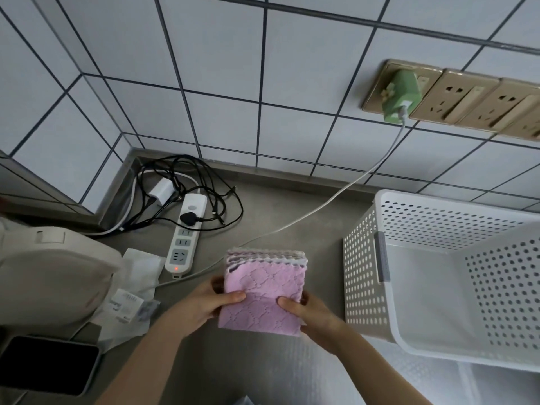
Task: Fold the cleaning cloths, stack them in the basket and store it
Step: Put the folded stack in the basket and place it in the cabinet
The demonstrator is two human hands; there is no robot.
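Your left hand (pixel 214 302) grips folded cloth stack (pixel 263 290) left edge | your right hand (pixel 306 309) grips right edge | white basket (pixel 362 258) just right on tabletop (pixel 292 206)

One stack of folded pink textured cloths (pixel 263 290) and one white perforated plastic basket (pixel 362 276) are seen. One white power strip (pixel 185 235), one black phone (pixel 49 363) and three gold wall sockets (pixel 455 96) are counted.

A white power strip (pixel 185 233) lies among black cables (pixel 201 182) beside a dark phone (pixel 48 364)
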